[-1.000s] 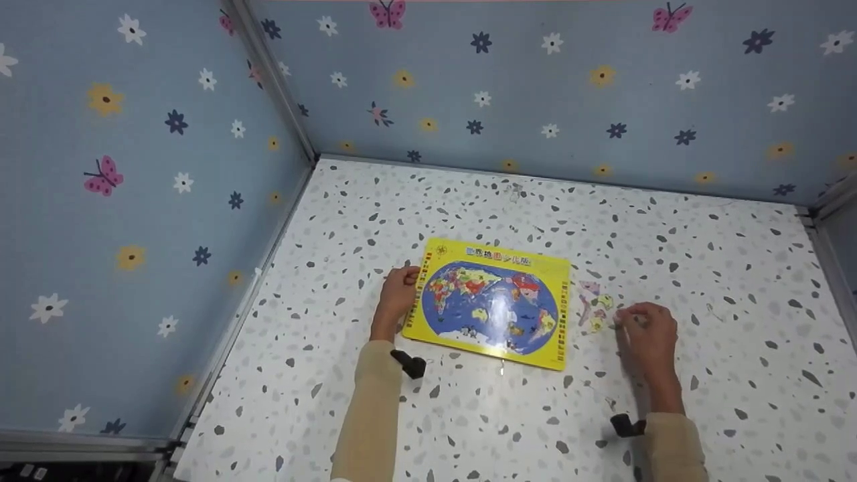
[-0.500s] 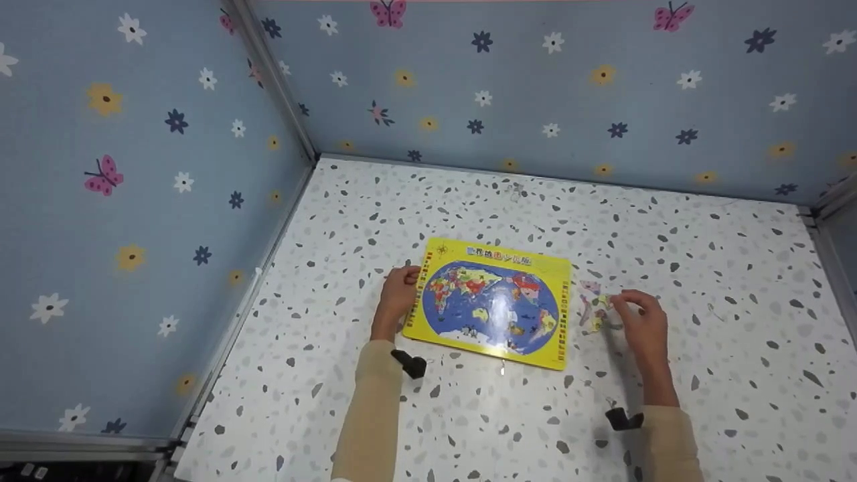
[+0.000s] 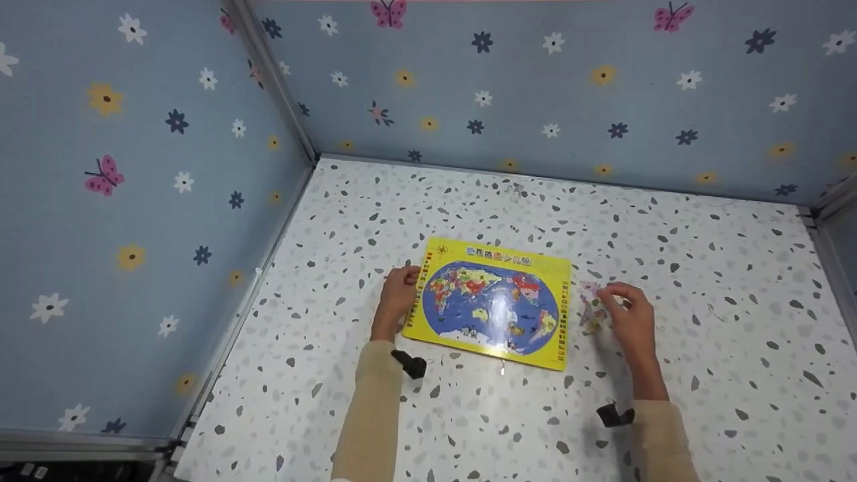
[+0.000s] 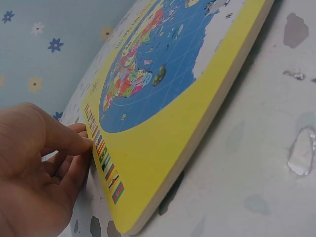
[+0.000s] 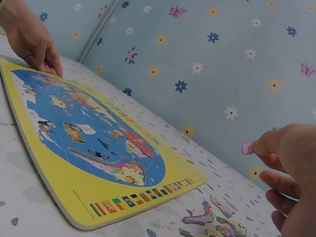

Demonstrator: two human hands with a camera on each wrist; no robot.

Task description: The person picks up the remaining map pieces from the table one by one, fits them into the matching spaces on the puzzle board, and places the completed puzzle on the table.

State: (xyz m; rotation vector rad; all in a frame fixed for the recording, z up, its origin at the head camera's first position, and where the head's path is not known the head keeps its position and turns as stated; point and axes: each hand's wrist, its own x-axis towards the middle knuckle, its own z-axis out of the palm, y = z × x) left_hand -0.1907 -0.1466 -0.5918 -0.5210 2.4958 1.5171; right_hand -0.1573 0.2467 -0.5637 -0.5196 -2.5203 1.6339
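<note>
A yellow world-map puzzle board (image 3: pixel 535 264) lies flat on the table, its blue oval filled with coloured land shapes. My left hand (image 3: pixel 400 292) grips the board's left edge; the left wrist view has the thumb on the flag-printed border and the fingers curled beside it. Up over the loose pieces, my right hand (image 3: pixel 633 320) pinches a small pink puzzle piece (image 5: pixel 247 148) between thumb and fingertips, clear of the table. Several loose puzzle pieces (image 5: pixel 200 216) lie in a small group off the board's right edge, partly behind the right hand in the head view.
The white speckled table (image 3: pixel 375 207) carries the board and pieces. Blue flowered panels (image 3: pixel 522 100) stand along its back and left sides. Black camera mounts (image 3: pixel 410 365) are on both wrists. A shiny clear bit (image 4: pixel 302 152) shows on the tabletop.
My right hand has moved left and slightly away from me, from beside the loose pieces to over them. The left hand and the board have stayed in place.
</note>
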